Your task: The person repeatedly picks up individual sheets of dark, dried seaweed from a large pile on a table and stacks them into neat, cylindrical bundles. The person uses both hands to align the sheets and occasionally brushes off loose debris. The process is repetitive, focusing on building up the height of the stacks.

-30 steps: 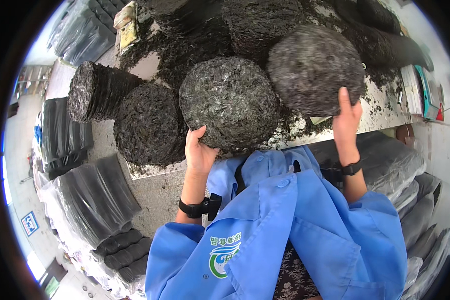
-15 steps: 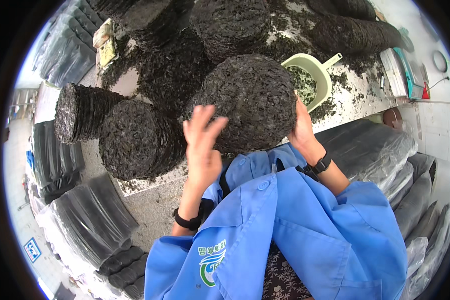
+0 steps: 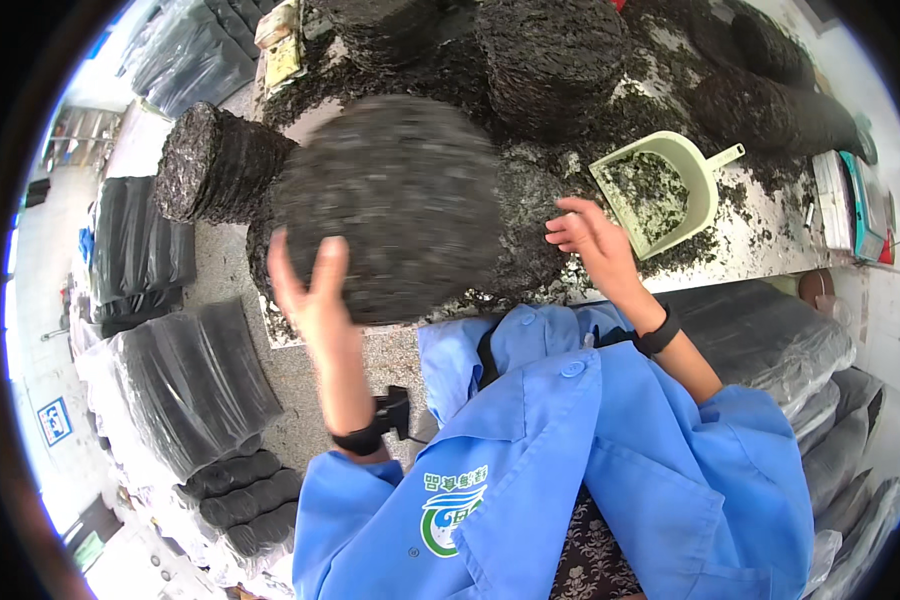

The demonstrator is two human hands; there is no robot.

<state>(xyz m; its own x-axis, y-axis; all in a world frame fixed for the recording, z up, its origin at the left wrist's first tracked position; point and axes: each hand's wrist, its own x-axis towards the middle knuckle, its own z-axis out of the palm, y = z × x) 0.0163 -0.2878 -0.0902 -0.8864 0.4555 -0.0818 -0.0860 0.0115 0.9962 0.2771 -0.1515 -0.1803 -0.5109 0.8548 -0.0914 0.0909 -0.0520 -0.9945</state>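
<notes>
My left hand [image 3: 322, 310] grips the lower left edge of a round dark dried seaweed sheet [image 3: 400, 195], thumb on top. The sheet is smeared by motion and hides part of the seaweed stack under it. To the right, my right hand [image 3: 602, 248] is off the sheet, holding nothing, its fingers stretched toward the left. It hovers near the table's front, between a seaweed-strewn patch [image 3: 532, 220] and a pale green dustpan [image 3: 708, 200] that holds seaweed crumbs.
Tall round seaweed stacks stand behind, one [image 3: 550, 65] at the back middle, another [image 3: 215, 165] at the left. Long seaweed rolls [image 3: 770, 110] lie at the back right. Plastic-wrapped bundles [image 3: 185, 390] sit below the table's left side and more [image 3: 760, 325] at the right. Seaweed crumbs litter the white table [image 3: 770, 245].
The round sheet has swung left with my left hand, which now grips its edge. My right hand has let go of its right side. The view has shifted left.
</notes>
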